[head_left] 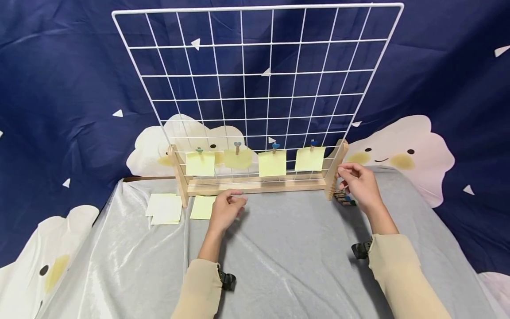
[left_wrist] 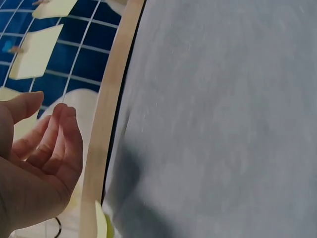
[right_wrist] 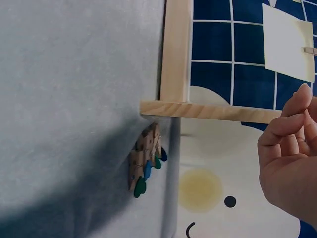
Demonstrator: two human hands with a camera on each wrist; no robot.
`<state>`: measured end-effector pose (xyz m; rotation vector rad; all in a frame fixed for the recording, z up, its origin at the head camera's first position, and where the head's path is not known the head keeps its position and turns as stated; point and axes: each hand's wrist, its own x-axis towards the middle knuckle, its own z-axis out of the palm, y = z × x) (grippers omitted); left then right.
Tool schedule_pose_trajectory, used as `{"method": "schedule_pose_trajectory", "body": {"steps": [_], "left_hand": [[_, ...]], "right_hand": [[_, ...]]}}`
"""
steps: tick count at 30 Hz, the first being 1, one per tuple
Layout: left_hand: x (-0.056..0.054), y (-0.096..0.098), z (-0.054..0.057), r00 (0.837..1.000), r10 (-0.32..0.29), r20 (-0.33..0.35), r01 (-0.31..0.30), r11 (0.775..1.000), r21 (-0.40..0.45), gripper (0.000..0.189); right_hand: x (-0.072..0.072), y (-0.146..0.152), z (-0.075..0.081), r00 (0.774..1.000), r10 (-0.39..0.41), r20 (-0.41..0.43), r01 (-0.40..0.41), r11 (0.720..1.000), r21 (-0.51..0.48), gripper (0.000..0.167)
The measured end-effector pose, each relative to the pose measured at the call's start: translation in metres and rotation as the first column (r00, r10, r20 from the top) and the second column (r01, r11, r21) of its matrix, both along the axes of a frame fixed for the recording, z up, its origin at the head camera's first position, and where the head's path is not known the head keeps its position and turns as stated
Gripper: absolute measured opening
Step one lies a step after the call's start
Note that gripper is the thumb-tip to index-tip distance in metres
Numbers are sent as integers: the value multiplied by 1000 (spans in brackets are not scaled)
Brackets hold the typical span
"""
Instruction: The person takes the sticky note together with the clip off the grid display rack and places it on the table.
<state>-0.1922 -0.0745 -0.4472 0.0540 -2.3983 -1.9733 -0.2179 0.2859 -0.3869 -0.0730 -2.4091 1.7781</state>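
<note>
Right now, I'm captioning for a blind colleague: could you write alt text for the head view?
A person's left hand and right hand are near a white grid in a wooden stand, where clothespins hold four yellow notes; loose notes lie left, loose clothespins right, on gray cloth.

Four yellow notes (head_left: 200,167) are hanging mid-frame on one white wire grid (head_left: 259,8), and four clips (head_left: 274,148) are pinning them. Two wooden posts (head_left: 178,177) are propping it up. Left of center, at least two pale notes (head_left: 166,210) are overlapping, plus one loose yellow note (head_left: 201,207) (maybe a stack, can't tell). At least four clothespins (right_wrist: 146,151) are bunching up center-right. Two hands (head_left: 225,212) are showing.
</note>
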Motion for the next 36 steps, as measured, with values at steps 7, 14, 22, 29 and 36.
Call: {"method": "schedule_pose_trajectory", "body": {"steps": [7,14,22,29,36], "left_hand": [[-5,24,0,997,-76,-17,77,995,63,35],[-7,56,6,994,-108,16,106,988,113,42],[-12,95,18,988,-150,35,140,968,207,36],[-25,119,25,986,-152,72,122,939,320,32],[-38,129,31,981,-147,128,85,913,399,41]], "right_hand": [[-1,-5,10,999,15,-53,-16,1000,-24,30],[-8,-19,22,995,41,-92,-51,992,-117,18],[-14,-31,31,988,49,-147,-72,985,-155,34],[-19,-34,33,977,63,-203,-97,983,-159,36],[-28,-45,36,968,49,-247,-85,987,-137,37]]}}
